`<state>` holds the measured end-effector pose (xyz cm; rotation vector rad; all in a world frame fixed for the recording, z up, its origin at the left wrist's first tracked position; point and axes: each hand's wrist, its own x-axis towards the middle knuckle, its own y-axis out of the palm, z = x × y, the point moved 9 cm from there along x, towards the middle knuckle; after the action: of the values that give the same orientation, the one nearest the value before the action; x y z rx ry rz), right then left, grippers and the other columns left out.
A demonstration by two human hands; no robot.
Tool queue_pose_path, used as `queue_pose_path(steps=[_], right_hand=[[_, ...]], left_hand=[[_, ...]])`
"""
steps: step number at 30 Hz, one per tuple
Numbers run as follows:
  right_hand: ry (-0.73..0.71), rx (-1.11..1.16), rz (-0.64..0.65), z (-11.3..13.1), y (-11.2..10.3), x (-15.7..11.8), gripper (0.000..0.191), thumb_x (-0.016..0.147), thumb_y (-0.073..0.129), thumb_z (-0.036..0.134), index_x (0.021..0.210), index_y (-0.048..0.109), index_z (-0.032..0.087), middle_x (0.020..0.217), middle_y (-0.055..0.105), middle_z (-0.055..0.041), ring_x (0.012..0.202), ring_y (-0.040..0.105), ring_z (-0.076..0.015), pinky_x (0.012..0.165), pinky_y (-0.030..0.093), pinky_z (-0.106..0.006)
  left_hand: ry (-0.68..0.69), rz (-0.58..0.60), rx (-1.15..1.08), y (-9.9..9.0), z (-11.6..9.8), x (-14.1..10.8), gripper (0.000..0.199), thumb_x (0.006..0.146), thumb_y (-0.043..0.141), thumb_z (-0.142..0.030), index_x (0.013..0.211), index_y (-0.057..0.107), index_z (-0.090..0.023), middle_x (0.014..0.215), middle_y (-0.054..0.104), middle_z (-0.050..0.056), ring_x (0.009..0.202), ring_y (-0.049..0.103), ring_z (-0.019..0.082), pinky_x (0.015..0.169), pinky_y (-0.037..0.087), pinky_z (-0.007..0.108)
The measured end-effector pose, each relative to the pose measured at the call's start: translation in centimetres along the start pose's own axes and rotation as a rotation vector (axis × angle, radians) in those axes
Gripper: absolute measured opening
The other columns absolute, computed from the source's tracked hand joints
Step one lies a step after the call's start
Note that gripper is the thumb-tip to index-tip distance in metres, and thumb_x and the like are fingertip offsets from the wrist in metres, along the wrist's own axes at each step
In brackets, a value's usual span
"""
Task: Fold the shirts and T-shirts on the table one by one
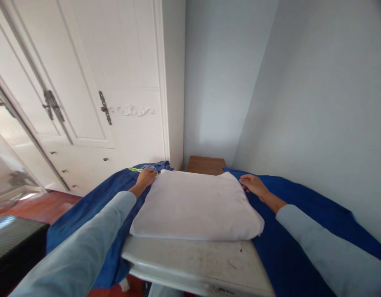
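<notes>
- While the white cloth pad is lying flat across the bench, its outline is looking smooth and roughly squared, so I am judging that its placing is done.
- Beyond the bench's left side, the navy fabric is hanging loosely, its yellow-green stripes showing toward the bench's far left corner.
- Beyond the bench's right side, the bright blue fabric is spreading out and hanging down. Whether the two blue parts are joining beneath the pad, I cannot tell.
- Neither blue side is lying folded over the pad, so the work is probably standing partway, with the loose fabric at both sides of the bench left to settle.
- At the bench's far left, the left hand is resting beside the pad's far corner, its fingers bunching close together; whether they are clamping on fabric, I cannot tell.
- At the bench's far right, the right hand is hovering or resting just beside the pad's edge, its fingers curling inward; whether they are gripping anything is not showing clearly.
- The pad is lying between the two sets of fingers, most of it stretching from them toward the bench's near edge.
- Past the bench's far end, a brown wooden surface is showing.
</notes>
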<state>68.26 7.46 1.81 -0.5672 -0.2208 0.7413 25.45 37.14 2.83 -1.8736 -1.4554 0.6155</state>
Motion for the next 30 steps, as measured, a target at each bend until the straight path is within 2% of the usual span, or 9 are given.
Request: queue_pose_path(steps=[4,8,11,13,16,19,21,24,30], right_hand=[[-0.05,-0.078,-0.047,0.8,0.9,3.6,0.012,0.081,0.063,0.026,0.084,0.071,0.018,0.086,0.074,-0.0076,0.073,0.067,-0.0177,0.058,0.048,-0.024],[-0.079,-0.156,-0.043,0.6,2.0,5.9,0.011,0.078,0.069,0.027,0.071,0.071,0.019,0.077,0.074,-0.0057,0.078,0.068,-0.0194,0.063,0.047,-0.024],[-0.098,-0.188,-0.037,0.0,2.8,6.4,0.007,0.076,0.072,0.026,0.073,0.073,0.02,0.079,0.075,-0.0044,0.08,0.068,-0.0192,0.069,0.048,-0.024],[-0.101,-0.194,-0.045,-0.7,3.2,6.4,0.007,0.076,0.071,0.026,0.077,0.075,0.02,0.083,0.076,-0.0049,0.082,0.068,-0.0192,0.072,0.049,-0.025],[-0.095,-0.188,-0.076,-1.5,3.4,6.3,0.01,0.077,0.069,0.026,0.081,0.076,0.019,0.087,0.077,-0.0066,0.084,0.069,-0.0201,0.075,0.049,-0.026],[-0.095,-0.166,-0.106,-2.0,3.3,6.2,0.012,0.077,0.068,0.026,0.083,0.076,0.02,0.09,0.077,-0.0062,0.088,0.069,-0.0206,0.077,0.05,-0.027],[-0.096,-0.146,-0.117,-2.1,3.2,6.2,0.013,0.078,0.067,0.027,0.084,0.076,0.021,0.092,0.078,-0.0056,0.089,0.069,-0.0207,0.078,0.05,-0.026],[-0.078,-0.119,-0.145,-2.6,2.8,6.3,0.015,0.078,0.066,0.027,0.086,0.077,0.02,0.096,0.078,-0.0061,0.092,0.07,-0.0212,0.081,0.051,-0.026],[-0.016,-0.093,-0.185,-3.6,2.1,6.5,0.018,0.078,0.066,0.028,0.089,0.077,0.018,0.097,0.078,-0.0085,0.094,0.07,-0.0245,0.083,0.052,-0.03]], left_hand=[[-0.004,0.027,0.078,1.3,-0.8,2.1,0.023,0.079,0.063,-0.033,0.064,0.067,-0.016,0.05,0.055,0.002,0.05,0.057,0.019,0.049,0.037,0.026],[0.021,0.076,0.112,2.5,-0.9,2.6,0.022,0.077,0.066,-0.036,0.07,0.073,-0.016,0.06,0.065,0.005,0.061,0.063,0.021,0.052,0.04,0.027],[0.109,0.079,0.144,2.9,-1.2,2.5,0.027,0.079,0.065,-0.042,0.083,0.077,-0.018,0.082,0.074,0.007,0.079,0.068,0.023,0.059,0.042,0.026],[0.181,0.079,0.216,3.1,-1.5,2.2,0.027,0.081,0.062,-0.039,0.088,0.078,-0.018,0.091,0.076,0.008,0.086,0.068,0.024,0.064,0.043,0.025],[0.243,0.081,0.314,3.6,-1.7,1.4,0.027,0.084,0.055,-0.033,0.089,0.078,-0.018,0.093,0.076,0.008,0.088,0.068,0.024,0.067,0.043,0.026],[0.277,0.031,0.363,3.5,-2.1,0.7,0.029,0.086,0.051,-0.033,0.086,0.076,-0.018,0.093,0.075,0.009,0.088,0.067,0.024,0.069,0.044,0.026],[0.226,-0.033,0.332,2.9,-1.7,0.8,0.029,0.087,0.051,-0.034,0.088,0.075,-0.018,0.094,0.075,0.009,0.088,0.067,0.024,0.07,0.044,0.026],[0.082,-0.102,0.254,2.1,-0.1,1.4,0.027,0.087,0.05,-0.031,0.09,0.073,-0.017,0.09,0.074,0.008,0.086,0.068,0.024,0.069,0.045,0.027],[-0.06,-0.15,0.252,1.5,1.2,2.3,0.024,0.087,0.049,-0.024,0.077,0.07,-0.017,0.084,0.073,0.014,0.083,0.068,0.028,0.069,0.048,0.032]])
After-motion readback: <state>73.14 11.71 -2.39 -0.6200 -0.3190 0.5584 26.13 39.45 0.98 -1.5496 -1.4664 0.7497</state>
